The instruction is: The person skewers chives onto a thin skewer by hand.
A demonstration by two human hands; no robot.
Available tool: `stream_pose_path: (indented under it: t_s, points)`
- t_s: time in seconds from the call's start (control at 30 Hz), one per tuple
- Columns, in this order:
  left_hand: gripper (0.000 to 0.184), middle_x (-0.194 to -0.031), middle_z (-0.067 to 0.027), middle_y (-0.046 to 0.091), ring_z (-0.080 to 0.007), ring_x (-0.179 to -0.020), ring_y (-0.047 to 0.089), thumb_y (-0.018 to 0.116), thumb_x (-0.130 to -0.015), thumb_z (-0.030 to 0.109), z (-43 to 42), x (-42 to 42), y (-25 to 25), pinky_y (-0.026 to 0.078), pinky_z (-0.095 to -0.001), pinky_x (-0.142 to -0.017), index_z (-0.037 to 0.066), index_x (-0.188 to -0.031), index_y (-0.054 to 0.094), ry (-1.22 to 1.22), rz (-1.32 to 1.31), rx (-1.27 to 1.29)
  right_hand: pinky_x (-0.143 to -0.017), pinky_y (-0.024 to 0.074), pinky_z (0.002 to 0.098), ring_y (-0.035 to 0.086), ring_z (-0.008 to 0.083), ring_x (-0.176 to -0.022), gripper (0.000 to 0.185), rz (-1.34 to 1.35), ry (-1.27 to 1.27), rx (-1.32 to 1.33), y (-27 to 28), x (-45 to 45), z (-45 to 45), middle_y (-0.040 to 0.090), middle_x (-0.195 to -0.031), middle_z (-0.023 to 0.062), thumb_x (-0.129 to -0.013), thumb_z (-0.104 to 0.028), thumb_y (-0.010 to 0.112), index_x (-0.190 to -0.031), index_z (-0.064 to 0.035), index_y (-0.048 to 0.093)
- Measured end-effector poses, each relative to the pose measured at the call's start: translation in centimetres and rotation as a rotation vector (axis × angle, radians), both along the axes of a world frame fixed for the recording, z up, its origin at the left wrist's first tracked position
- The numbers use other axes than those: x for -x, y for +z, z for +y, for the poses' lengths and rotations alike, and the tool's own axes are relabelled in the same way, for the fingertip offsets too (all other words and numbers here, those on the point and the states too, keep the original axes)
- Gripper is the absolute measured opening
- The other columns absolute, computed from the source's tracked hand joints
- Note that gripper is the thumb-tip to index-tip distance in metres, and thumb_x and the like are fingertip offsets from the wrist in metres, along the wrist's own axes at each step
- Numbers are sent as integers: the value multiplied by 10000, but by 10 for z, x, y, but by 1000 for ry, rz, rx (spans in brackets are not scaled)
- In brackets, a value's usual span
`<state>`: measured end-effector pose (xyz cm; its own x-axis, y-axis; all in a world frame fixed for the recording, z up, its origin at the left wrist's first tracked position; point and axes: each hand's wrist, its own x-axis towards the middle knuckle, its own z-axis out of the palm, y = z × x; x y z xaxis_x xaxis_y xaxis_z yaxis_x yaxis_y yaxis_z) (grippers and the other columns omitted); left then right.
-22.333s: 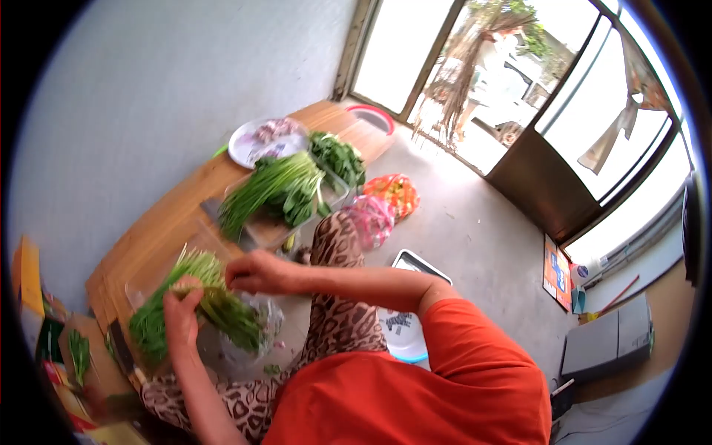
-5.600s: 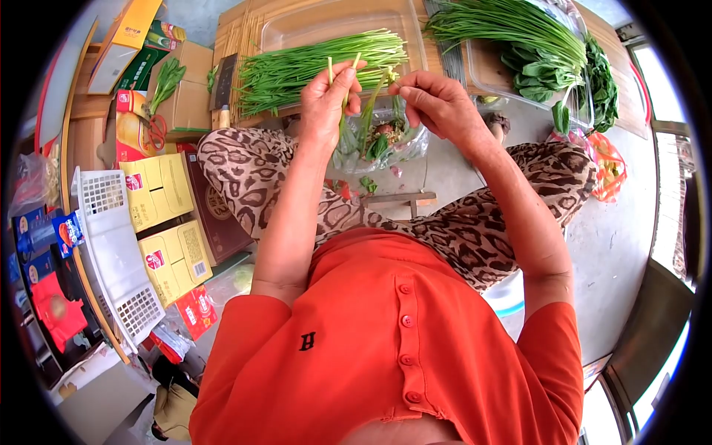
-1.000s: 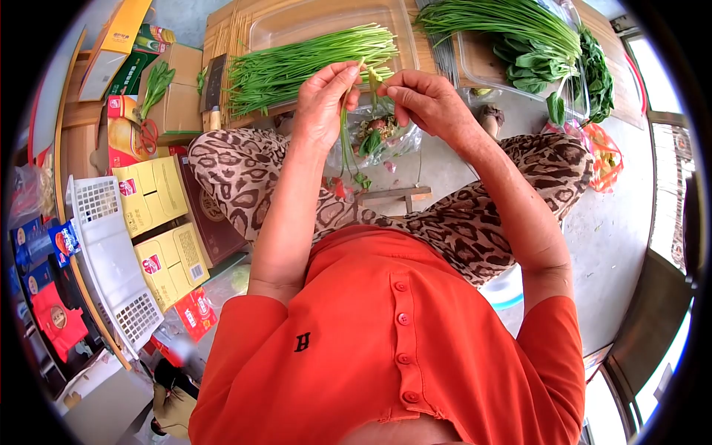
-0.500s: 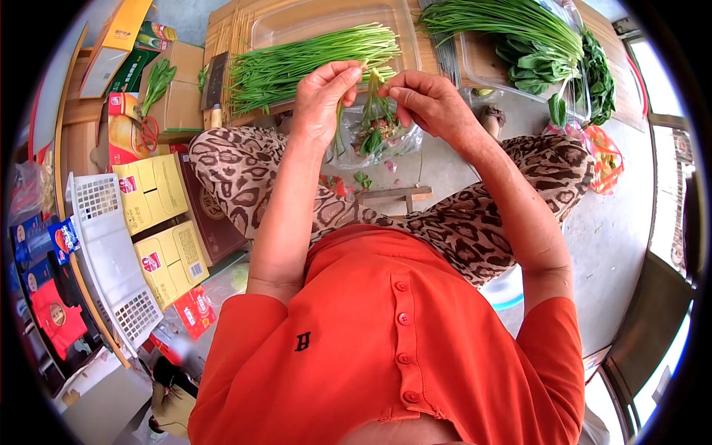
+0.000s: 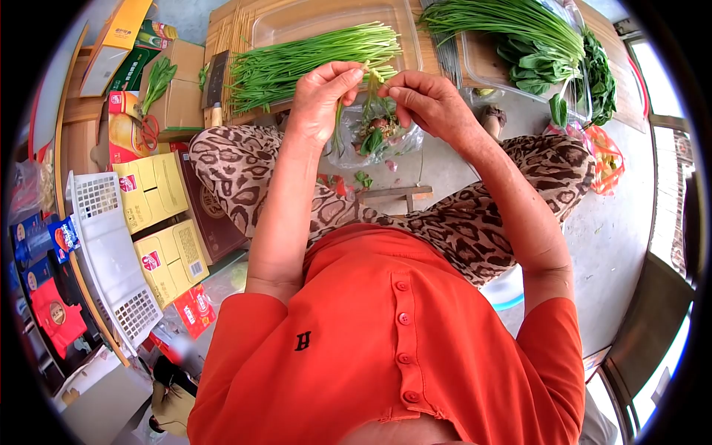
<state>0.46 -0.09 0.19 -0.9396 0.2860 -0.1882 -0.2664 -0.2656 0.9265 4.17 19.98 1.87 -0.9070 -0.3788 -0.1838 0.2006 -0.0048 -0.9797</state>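
Observation:
My left hand (image 5: 326, 96) is closed in a pinch, with a thin green stalk (image 5: 338, 127) hanging below its fingers. Opposite it, my right hand (image 5: 429, 102) pinches a small bunch of leafy green stalks (image 5: 375, 93), whose pale ends point up between the two hands. Exactly which plant these are, I cannot tell. Beneath them lies a clear plastic bag (image 5: 410, 141) with leaf scraps and roots in it. Just beyond my hands, a thick bundle of long chives (image 5: 297, 65) lies on the table.
A cleaver (image 5: 215, 83) rests left of the chives. More long greens (image 5: 519, 26) and leafy greens (image 5: 538, 67) lie at the right in a clear tray (image 5: 475, 63). Red scissors (image 5: 150, 135), yellow boxes (image 5: 152, 193) and a white basket (image 5: 111, 252) are on my left. A small wooden stool (image 5: 397, 194) stands between my knees.
Both hands stay almost in place. The pale stalk ends between them have shifted slightly, and the leafy stalks hang a little differently.

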Motion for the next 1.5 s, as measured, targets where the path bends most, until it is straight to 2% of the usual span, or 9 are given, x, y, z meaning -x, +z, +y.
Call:
stream_pose_path:
  t_s: [0.3, 0.5, 0.57, 0.67, 0.73, 0.9, 1.27, 1.43, 1.5]
  points:
    - [149, -780, -24, 597, -107, -630, 500, 657, -835, 94, -3, -2, -2, 379, -231, -583, 3, -950, 630, -78, -92, -70, -485, 364, 199, 464, 45, -520, 187, 12, 17, 31, -3, 0, 0, 526, -576, -18, -948, -160, 490, -958, -26, 620]
    - [191, -913, -41, 651, -105, -795, 562, 636, -851, 92, 1, -4, -1, 430, -236, -738, 12, -1024, 639, -49, 37, 15, -479, 359, 202, 466, 46, -521, 195, 15, 41, 30, 4, 2, 4, 532, -580, -18, -949, -187, 507, -964, -28, 620]
    - [210, -968, -43, 657, -108, -900, 574, 622, -864, 101, 1, -2, -1, 427, -258, -844, 15, -1055, 638, -205, 131, 58, -477, 356, 203, 464, 46, -522, 198, -8, 55, 45, 7, 3, 6, 531, -580, -19, -948, -194, 514, -964, -27, 620]
    - [188, -937, -41, 661, -89, -849, 584, 625, -864, 80, 1, -1, -3, 445, -235, -822, -1, -1032, 645, -212, 170, 126, -476, 351, 202, 456, 44, -521, 199, -25, 86, 27, 8, 5, 9, 531, -588, -23, -940, -215, 533, -958, -39, 626]
    - [181, -916, -48, 658, -95, -821, 592, 625, -865, 89, 0, 2, -1, 458, -234, -797, -5, -1019, 644, -228, 164, 100, -402, 253, 168, 353, -2, -449, 218, 50, 101, -96, 7, 8, 13, 506, -585, -51, -946, -238, 525, -1011, -60, 632]
    - [190, -814, -67, 633, -123, -657, 600, 623, -876, 139, -5, 4, -1, 507, -243, -629, -25, -970, 640, -83, 69, -8, -488, 325, 216, 388, 45, -527, 177, 234, 23, -391, 1, 12, 26, 482, -610, -39, -925, -187, 541, -976, -48, 637]
    - [144, -751, -51, 627, -107, -598, 581, 645, -858, 113, 15, -5, -1, 474, -213, -534, -24, -900, 663, -160, 6, 89, -532, 394, 260, 461, 89, -569, 131, 481, -115, -457, 0, 5, 12, 498, -602, 12, -897, -153, 561, -914, -39, 623]
    - [243, -912, -80, 653, -157, -821, 615, 619, -879, 161, 16, -7, -11, 496, -275, -761, -34, -1024, 629, -229, 66, 142, -502, 359, 240, 434, 68, -552, 141, 347, -55, -402, -4, 10, 20, 490, -593, -12, -900, -150, 553, -889, -26, 617]
    - [245, -919, -72, 656, -143, -817, 619, 620, -879, 163, 12, 0, -13, 494, -262, -749, -21, -1040, 630, -169, 78, 128, -464, 303, 215, 385, 40, -513, 150, 156, 16, -320, -2, 13, 26, 472, -588, -33, -908, -150, 542, -867, -25, 614]
